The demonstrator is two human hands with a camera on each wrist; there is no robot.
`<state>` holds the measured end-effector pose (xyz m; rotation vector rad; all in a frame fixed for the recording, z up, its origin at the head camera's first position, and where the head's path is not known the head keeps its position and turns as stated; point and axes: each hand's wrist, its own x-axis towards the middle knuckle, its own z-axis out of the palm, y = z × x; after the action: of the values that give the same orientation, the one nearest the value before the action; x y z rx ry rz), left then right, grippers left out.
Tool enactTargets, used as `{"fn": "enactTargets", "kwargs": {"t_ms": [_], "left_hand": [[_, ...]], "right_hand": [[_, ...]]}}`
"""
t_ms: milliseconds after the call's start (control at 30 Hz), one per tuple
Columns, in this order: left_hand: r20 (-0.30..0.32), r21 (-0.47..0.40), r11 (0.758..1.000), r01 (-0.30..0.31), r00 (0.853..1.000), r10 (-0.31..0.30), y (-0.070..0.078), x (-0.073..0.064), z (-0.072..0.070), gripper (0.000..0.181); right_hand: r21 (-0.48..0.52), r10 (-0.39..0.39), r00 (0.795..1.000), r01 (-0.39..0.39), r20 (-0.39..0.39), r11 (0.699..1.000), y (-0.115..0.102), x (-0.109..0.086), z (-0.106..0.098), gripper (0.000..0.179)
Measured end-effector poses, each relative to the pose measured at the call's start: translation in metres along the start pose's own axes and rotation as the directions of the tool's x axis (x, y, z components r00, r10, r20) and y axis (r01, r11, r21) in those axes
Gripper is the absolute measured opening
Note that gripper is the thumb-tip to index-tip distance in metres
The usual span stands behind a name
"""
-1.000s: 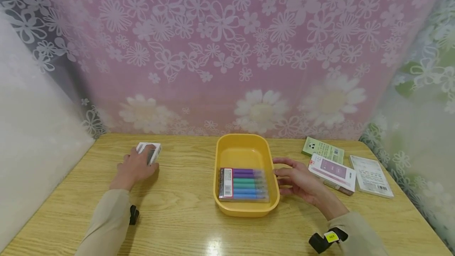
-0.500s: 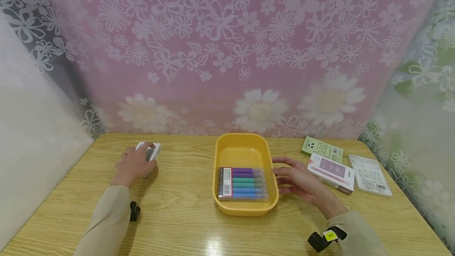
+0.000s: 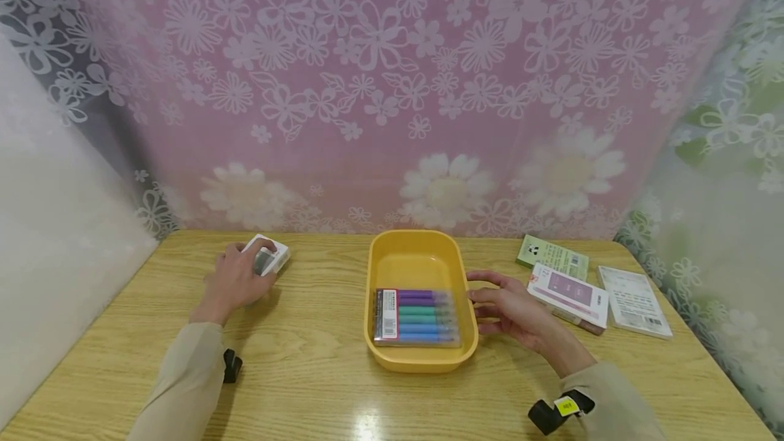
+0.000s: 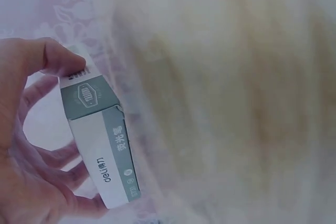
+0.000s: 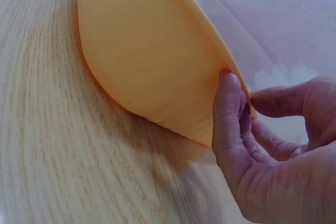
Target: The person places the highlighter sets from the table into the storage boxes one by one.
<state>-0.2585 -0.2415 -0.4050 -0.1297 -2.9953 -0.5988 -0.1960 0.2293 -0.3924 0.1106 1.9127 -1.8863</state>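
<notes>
My left hand (image 3: 235, 284) grips a small white and grey-green highlighter box (image 4: 102, 156) at the table's far left. In the left wrist view the thumb lies along one end of the box and the other fingers curl round the opposite side. A yellow plastic bin (image 3: 375, 257) stands mid-table, holding a clear pack of purple, green and blue pens (image 3: 422, 318). At the bin's right side, my right hand (image 3: 514, 312) touches the rim and outer wall with spread, loosely bent fingers. Its fingertips rest against the yellow wall in the right wrist view.
Right of my right hand lie a green box (image 3: 554, 257), a white and purple box (image 3: 569, 295) partly over it, and a flat white pack (image 3: 635, 301). Flowered curtains (image 3: 380, 87) enclose the wooden table (image 3: 306, 386) at back and sides.
My left hand has moved slightly right and away from me with the highlighter box, which is now turned and tilted. My right hand has stayed at the bin.
</notes>
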Motion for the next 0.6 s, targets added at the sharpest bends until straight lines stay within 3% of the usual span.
{"fn": "enactTargets", "kwargs": {"t_ms": [267, 433, 600], "left_hand": [[-0.111, 0.012, 0.993, -0.116, 0.987, 0.117, 0.021, 0.001, -0.005, 0.046], [-0.176, 0.030, 0.981, -0.193, 0.965, 0.195, 0.038, 0.002, -0.006, 0.045], [-0.216, 0.071, 0.959, -0.276, 0.934, 0.285, 0.059, 0.003, -0.009, 0.044]], "right_hand": [[0.012, 0.007, 1.000, -0.007, 0.000, 1.000, 0.001, 0.001, 0.000, 0.060], [0.018, 0.008, 1.000, -0.008, 0.004, 1.000, 0.001, 0.000, 0.000, 0.060], [0.020, 0.006, 1.000, -0.006, 0.001, 1.000, 0.000, 0.000, 0.000, 0.059]]}}
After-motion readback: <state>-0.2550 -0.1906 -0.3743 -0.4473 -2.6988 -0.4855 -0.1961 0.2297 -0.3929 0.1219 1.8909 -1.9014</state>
